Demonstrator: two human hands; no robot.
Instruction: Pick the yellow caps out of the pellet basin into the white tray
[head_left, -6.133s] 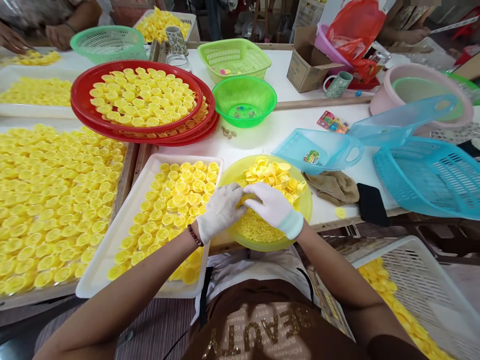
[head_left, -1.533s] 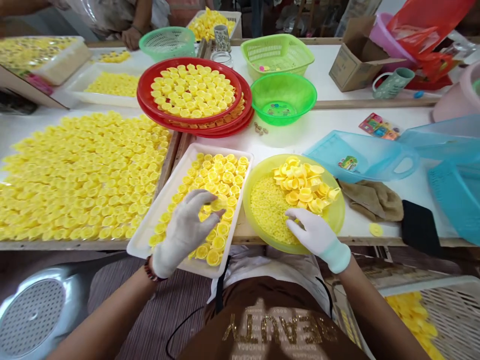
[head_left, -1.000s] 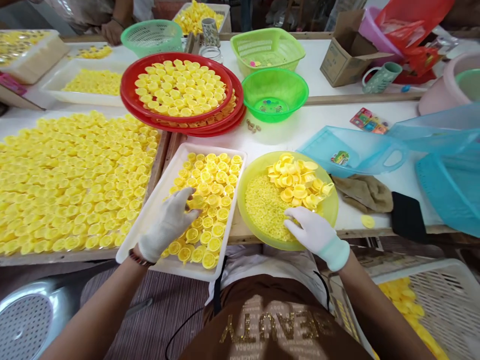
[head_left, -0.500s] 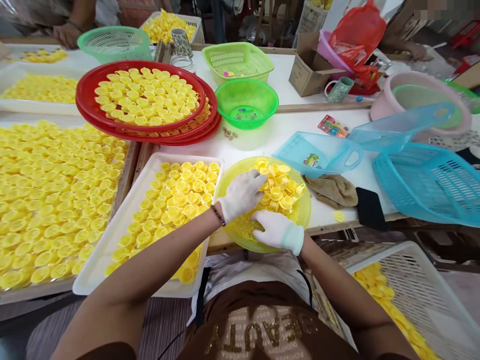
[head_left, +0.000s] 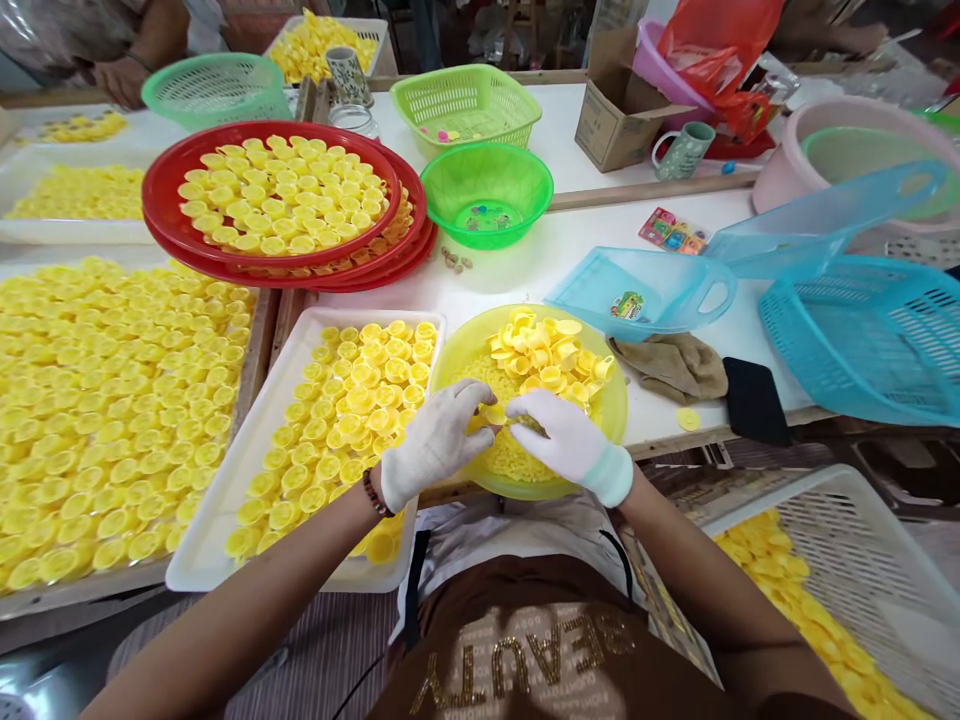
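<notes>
Both my hands wear white gloves and meet over a yellow bowl [head_left: 616,420]. My left hand [head_left: 439,435] is at the bowl's left side, thumb and fingers closed around a small yellow plastic cup [head_left: 492,413]. My right hand [head_left: 566,440] faces it from the right, its fingers curled towards the thumb; what they pinch is too small to make out. Small yellow pieces [head_left: 517,462] cover the bowl's bottom, and a heap of yellow cups [head_left: 551,350] lies at its far side. Left of the bowl, a white tray [head_left: 217,530] holds rows of yellow cups with round tops.
Stacked red trays [head_left: 161,215] with yellow cups stand behind the white tray. A green bowl [head_left: 487,195], blue scoop [head_left: 637,290], brown cloth [head_left: 671,367] and blue basket [head_left: 862,340] lie beyond and right. A white crate [head_left: 862,540] is low at right. Another person's hand [head_left: 120,80] rests far left.
My left hand has drawn back from the heap of cups to the bowl's near left side, a cup at its fingertips. My right hand has risen slightly and turned towards it.
</notes>
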